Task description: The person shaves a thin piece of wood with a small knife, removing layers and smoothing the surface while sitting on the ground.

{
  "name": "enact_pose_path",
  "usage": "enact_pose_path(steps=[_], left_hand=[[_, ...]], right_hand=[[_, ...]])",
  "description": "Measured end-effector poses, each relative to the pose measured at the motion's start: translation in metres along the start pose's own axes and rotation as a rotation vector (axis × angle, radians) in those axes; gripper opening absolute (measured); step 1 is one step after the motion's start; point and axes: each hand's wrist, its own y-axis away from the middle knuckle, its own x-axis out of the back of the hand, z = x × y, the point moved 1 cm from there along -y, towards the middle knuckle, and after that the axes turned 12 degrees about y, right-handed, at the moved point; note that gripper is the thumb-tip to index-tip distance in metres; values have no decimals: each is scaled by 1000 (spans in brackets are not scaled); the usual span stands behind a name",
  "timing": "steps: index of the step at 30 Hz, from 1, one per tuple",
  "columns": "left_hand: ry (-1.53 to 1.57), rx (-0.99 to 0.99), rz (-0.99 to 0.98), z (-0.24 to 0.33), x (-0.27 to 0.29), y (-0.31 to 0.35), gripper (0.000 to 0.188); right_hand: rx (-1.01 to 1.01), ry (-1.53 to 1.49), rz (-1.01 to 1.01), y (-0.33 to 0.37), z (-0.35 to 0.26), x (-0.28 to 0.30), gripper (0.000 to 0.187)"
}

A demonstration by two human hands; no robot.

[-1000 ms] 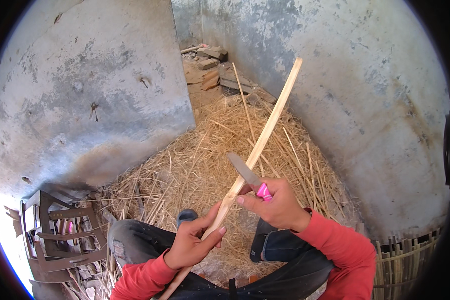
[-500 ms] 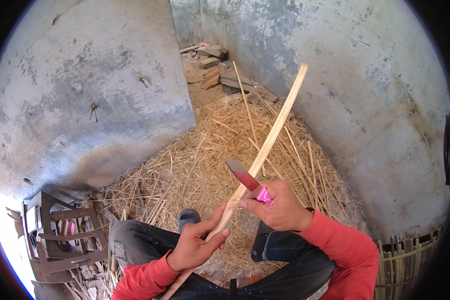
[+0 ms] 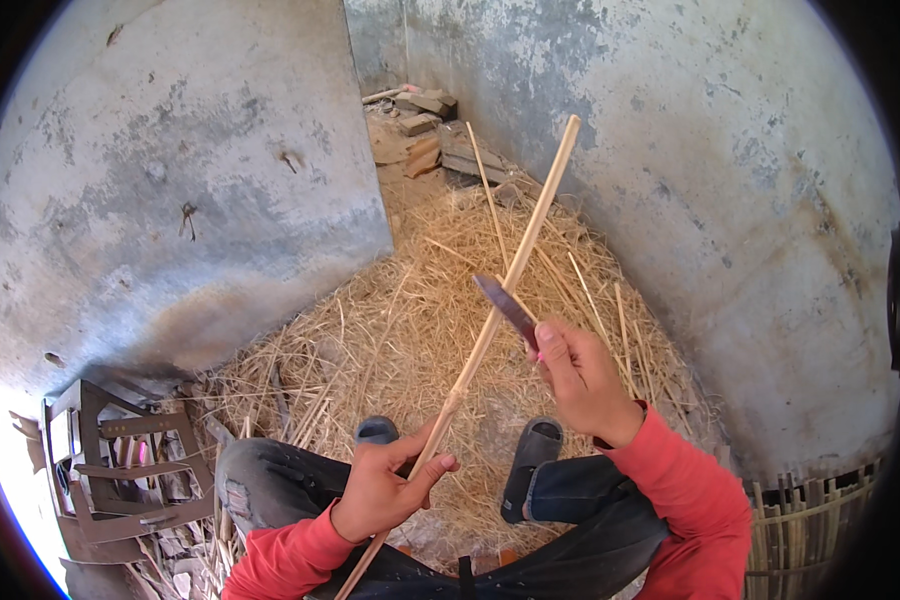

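My left hand (image 3: 388, 484) is closed around the lower part of a long pale bamboo strip (image 3: 484, 340). The strip slants from my lap up to the right, its narrow edge turned up, with a node just above my fingers. A knife (image 3: 511, 308) with a dark blade and a pink handle is gripped in my right hand (image 3: 582, 376). Its blade crosses the strip above the node; whether it touches the wood I cannot tell. Most of the handle is hidden in my fingers.
Shavings and thin strips (image 3: 410, 300) cover the floor ahead. Grey walls (image 3: 730, 200) rise on both sides, with bricks (image 3: 425, 105) at the back. A broken wooden chair (image 3: 135, 470) lies at left, a slatted basket (image 3: 805, 530) at right. Slippers (image 3: 532, 460) are on my feet.
My right hand and the knife have moved up along the strip, away from my left hand. The strip has turned from its broad face to its narrow edge. My right foot shows more.
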Motion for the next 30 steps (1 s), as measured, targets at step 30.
enact_pose_path(steps=[30], left_hand=[[287, -45, 33, -12, -5, 5, 41]], right_hand=[[-81, -262, -497, 19, -3, -35, 43]])
